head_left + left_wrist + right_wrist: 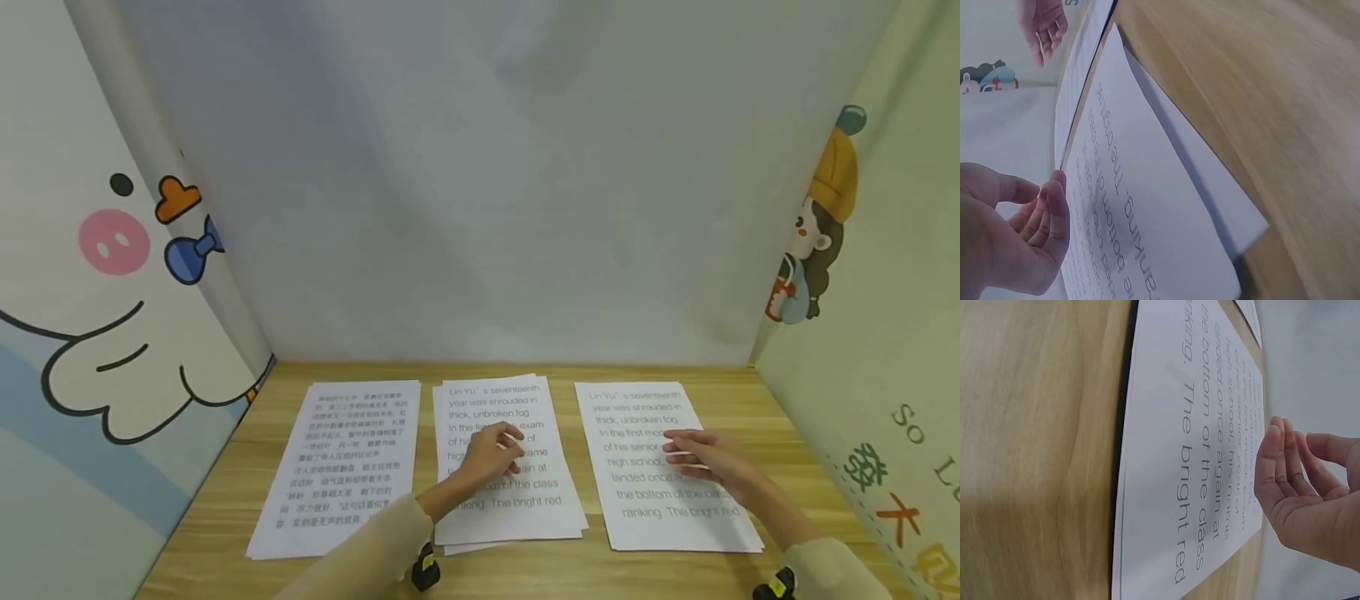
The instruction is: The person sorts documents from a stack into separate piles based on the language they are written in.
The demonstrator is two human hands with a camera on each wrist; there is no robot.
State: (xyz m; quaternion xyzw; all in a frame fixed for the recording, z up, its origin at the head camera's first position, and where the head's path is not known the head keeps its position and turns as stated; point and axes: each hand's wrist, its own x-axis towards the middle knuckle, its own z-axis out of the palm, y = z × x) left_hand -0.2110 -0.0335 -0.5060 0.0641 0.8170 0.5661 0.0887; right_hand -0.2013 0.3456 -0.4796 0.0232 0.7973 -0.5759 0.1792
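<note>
Over the middle stack of printed sheets (517,517), my left hand (491,457) hovers with loosely bent fingers and holds nothing. In the left wrist view that hand (1022,231) has its thumb near the fingertips, and the top sheet (1141,206) lies askew over another sheet. My right hand (712,462) is above the right stack of printed sheets (630,500), fingers relaxed. The right wrist view shows this hand (1304,487) free of any object, beside the large-print English page (1154,456). Part of each page's text is hidden behind the hands.
A third stack of sheets (345,467), printed in Chinese, lies at the left. All three stacks rest on a wooden table (210,542). A pale wall (480,208) rises at the back, with cartoon-printed panels (82,375) on both sides.
</note>
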